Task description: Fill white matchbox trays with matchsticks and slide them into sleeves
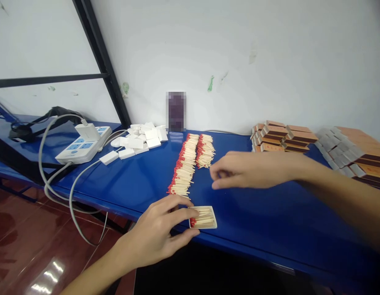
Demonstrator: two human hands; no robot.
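My left hand (162, 223) is closed around the left end of a small white matchbox tray (215, 217) at the table's front edge. Matches (203, 221) with red heads lie in the tray, some under my fingertips. My right hand (235, 170) hovers to the right of the match piles, its fingers curled in toward the thumb; whatever may be between them is hidden. Just beyond the tray stretches a long row of loose matches (185, 166), heads to the left. A shorter pile of matches (205, 150) lies beside it, close to my right fingertips.
White trays (143, 139) are heaped at the back left, near a power strip (85, 145) with looping cables. Matchbox sleeves (282, 135) are stacked at the back right, with more boxes (365, 151) farther right. A blurred dark object (176, 110) leans on the wall. A black frame (99, 53) stands left.
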